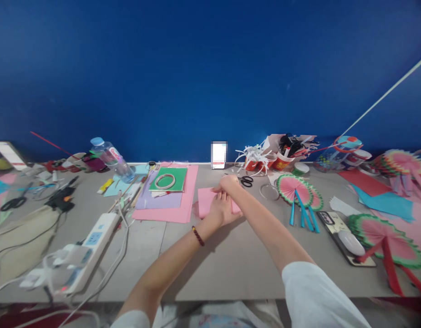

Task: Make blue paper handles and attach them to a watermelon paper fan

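Note:
A piece of pink paper (205, 200) lies on the grey table in front of me, its edges showing on both sides of my hands. My left hand (222, 209) rests flat on it with the fingers stretched forward, a dark bead bracelet on that wrist. Crossing over from the right, my right hand (228, 183) is at the paper's far edge, touching my left fingertips. Its fingers are bent and partly hidden, so what they hold, if anything, cannot be made out. Black-handled scissors (246, 181) lie just beyond my right hand.
Left of the paper are stacked coloured sheets (190, 200) with a tape roll (165, 181), a bottle (116, 159) and a power strip (94, 248). To the right are a metal ring (269, 192), paper fans (295, 190), and a phone (336, 228) under a mouse. A lit phone (219, 156) leans against the wall.

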Demonstrator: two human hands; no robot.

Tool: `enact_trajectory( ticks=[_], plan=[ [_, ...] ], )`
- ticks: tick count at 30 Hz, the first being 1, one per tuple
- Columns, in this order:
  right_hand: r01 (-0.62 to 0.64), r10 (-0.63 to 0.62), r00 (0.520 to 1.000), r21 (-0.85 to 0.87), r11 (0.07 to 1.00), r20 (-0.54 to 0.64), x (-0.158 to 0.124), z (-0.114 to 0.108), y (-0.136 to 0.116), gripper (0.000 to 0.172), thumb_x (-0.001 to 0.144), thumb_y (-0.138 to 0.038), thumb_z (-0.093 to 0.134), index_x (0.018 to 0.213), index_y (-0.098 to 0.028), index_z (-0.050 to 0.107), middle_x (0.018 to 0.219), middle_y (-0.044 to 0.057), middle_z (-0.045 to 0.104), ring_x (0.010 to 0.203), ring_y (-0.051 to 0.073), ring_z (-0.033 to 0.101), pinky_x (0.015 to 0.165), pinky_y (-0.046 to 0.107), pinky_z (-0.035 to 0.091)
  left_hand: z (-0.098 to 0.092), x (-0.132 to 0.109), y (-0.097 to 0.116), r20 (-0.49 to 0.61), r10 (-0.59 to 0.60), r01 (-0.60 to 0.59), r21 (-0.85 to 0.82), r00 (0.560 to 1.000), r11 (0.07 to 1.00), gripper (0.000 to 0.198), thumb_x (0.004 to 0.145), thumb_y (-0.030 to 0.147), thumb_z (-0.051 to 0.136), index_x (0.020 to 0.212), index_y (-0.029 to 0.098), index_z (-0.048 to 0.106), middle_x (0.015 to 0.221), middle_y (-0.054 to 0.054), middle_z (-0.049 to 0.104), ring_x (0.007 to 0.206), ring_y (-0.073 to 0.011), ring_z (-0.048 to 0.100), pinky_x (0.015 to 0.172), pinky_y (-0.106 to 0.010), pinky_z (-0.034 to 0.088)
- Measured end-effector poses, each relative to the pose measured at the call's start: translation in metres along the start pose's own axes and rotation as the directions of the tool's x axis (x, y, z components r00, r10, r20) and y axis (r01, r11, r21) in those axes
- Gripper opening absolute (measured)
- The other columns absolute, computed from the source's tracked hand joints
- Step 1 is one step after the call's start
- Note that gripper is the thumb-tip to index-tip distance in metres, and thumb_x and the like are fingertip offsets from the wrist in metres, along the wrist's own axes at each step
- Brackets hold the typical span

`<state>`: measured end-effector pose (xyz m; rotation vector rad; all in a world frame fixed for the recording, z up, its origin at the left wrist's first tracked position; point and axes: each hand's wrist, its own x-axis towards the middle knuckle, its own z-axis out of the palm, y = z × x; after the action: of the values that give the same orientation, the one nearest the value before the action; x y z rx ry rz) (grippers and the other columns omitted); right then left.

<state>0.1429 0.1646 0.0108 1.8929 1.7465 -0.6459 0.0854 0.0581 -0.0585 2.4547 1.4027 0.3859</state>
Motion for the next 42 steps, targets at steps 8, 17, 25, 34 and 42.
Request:
enact_trajectory(
  ticks=[8,17,25,34,42],
  plan=[
    [-0.005,0.005,0.999,0.014,1.0,-0.043,0.001,0.002,-0.001,0.068,0.059,-0.074,0.062,0.09,-0.015,0.07,0.093,0.015,0.069,0.086,0.034,0.067,0.071,0.046,0.053,0.012,-0.029,0.009,-0.015,0.005,-0.005,0.018,1.0,1.0,0.095,0.078,0.071,0.033,0.141,0.0,0.026,0.146,-0.027,0.029,0.137,-0.0389,0.021,0.11,-0.053,0.016],
    [0.018,-0.017,0.999,0.022,1.0,-0.047,-0.004,0.003,0.0,0.062,0.06,-0.069,0.065,0.09,-0.015,0.07,0.097,0.016,0.067,0.094,0.036,0.065,0.075,0.046,0.052,0.009,-0.048,0.014,0.032,0.004,-0.003,-0.015,0.999,1.0,0.101,0.075,0.075,0.035,0.144,0.001,0.021,0.149,-0.025,0.022,0.14,-0.0362,0.013,0.113,-0.052,0.009],
    [0.01,-0.009,0.999,0.011,1.0,-0.054,-0.008,0.001,-0.001,0.059,0.064,-0.068,0.063,0.094,-0.017,0.069,0.102,0.016,0.067,0.094,0.034,0.065,0.073,0.045,0.053,0.004,-0.072,0.008,0.068,0.144,-0.145,0.0,0.987,0.989,0.102,0.069,0.081,0.035,0.146,0.016,0.022,0.152,-0.019,0.017,0.141,-0.0375,0.007,0.112,-0.057,0.002],
    [-0.001,-0.001,0.999,-0.048,0.999,-0.04,-0.009,0.003,0.0,0.066,0.064,-0.071,0.059,0.098,-0.015,0.068,0.108,0.016,0.065,0.094,0.032,0.065,0.074,0.043,0.052,-0.006,-0.075,0.008,0.138,0.162,-0.161,-0.021,0.977,0.987,0.097,0.066,0.084,0.038,0.146,0.032,0.021,0.155,-0.009,0.01,0.14,-0.0383,0.006,0.11,-0.06,0.001],
    [0.006,-0.006,0.997,-0.007,1.0,-0.071,-0.008,-0.001,0.006,0.071,0.061,-0.071,0.062,0.101,-0.013,0.069,0.105,0.019,0.066,0.099,0.035,0.063,0.078,0.045,0.051,-0.004,-0.075,0.009,0.14,0.146,-0.145,-0.015,0.979,0.989,0.099,0.064,0.085,0.037,0.146,0.03,0.022,0.155,-0.01,0.012,0.14,-0.0391,0.005,0.109,-0.062,0.002]
  ],
)
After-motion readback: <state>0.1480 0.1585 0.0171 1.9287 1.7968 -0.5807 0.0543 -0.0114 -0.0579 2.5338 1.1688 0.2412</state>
